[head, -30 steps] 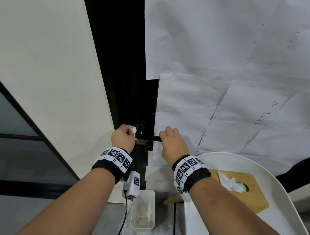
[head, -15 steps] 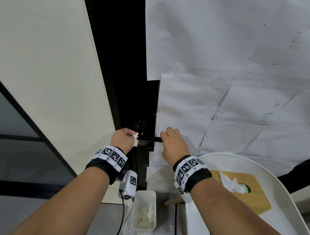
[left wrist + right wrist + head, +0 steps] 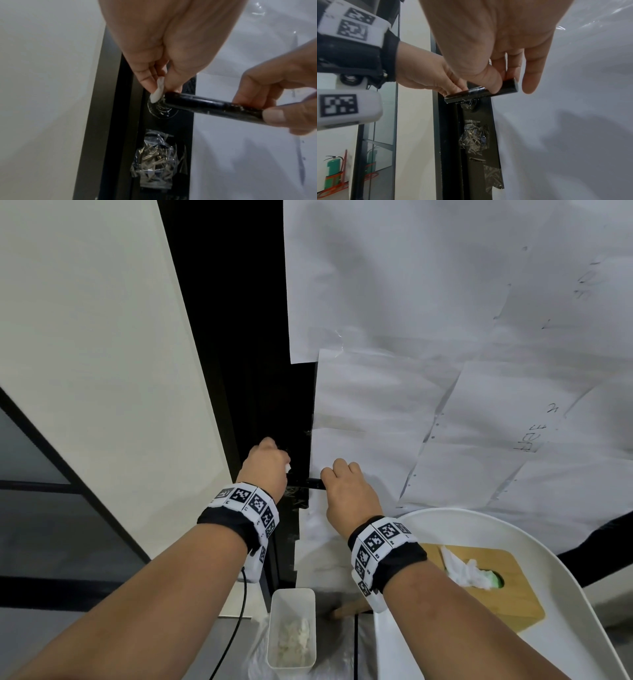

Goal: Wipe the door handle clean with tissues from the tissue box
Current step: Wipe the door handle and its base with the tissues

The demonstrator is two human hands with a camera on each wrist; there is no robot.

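Note:
A black lever door handle [image 3: 212, 107] [image 3: 471, 93] [image 3: 313, 483] sticks out from a black door frame. My left hand [image 3: 265, 465] [image 3: 159, 86] pinches a small folded white tissue [image 3: 157, 92] [image 3: 287, 468] against the round base of the handle. My right hand [image 3: 346, 491] [image 3: 498, 82] grips the free end of the handle between thumb and fingers. A wooden tissue box [image 3: 486, 583] with a white tissue [image 3: 464, 570] sticking out lies at lower right.
The tissue box sits on a white chair seat [image 3: 582, 594]. A white bin [image 3: 291, 628] holding crumpled tissues stands on the floor below the handle. Paper sheets [image 3: 445, 371] cover the door. Clear tape [image 3: 154, 159] is stuck on the lock plate under the handle. A cream wall [image 3: 85, 354] is at left.
My left hand with the tissue has moved up and slightly right, to the handle's round base. My right hand has kept its hold on the handle's end.

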